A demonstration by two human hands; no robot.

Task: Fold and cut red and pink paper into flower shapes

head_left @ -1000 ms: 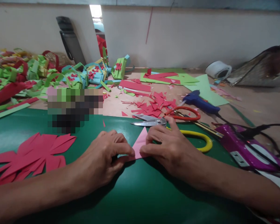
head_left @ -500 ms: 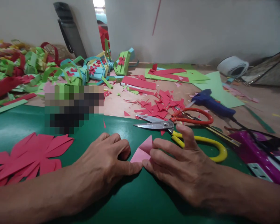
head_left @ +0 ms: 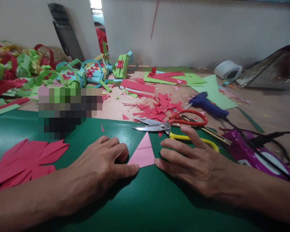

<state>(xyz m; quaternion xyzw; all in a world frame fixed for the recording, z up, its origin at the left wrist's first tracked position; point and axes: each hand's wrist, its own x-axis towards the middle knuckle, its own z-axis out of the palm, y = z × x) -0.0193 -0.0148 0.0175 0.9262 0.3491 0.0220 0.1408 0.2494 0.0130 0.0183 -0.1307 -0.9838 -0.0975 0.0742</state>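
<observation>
A folded pink paper triangle (head_left: pixel 143 149) lies on the green mat (head_left: pixel 140 203) with its tip pointing away from me. My left hand (head_left: pixel 103 164) has its fingers curled, and its thumb pins the paper's lower left corner to the mat. At the lower right corner, the thumb of my right hand (head_left: pixel 193 167) touches the edge of the paper, while the other fingers are spread apart above the mat. Just beyond the triangle are scissors (head_left: pixel 157 128) with parted blades and one red and one yellow handle. Red petal-shaped paper cutouts (head_left: pixel 26 161) sit left of my left forearm.
Behind the scissors is a pile of red paper scraps (head_left: pixel 159 108). A blue glue gun (head_left: pixel 209 104) and a purple device (head_left: pixel 263 156) with cables are at right. Paper baskets (head_left: pixel 120 66) crowd the back left. A white roll (head_left: pixel 228 70) stands near the wall.
The pink paper has gone from a raised fold to a flatter triangle. My right fingers have come off it and spread, moving slightly apart from my left hand. The view has shifted a little.
</observation>
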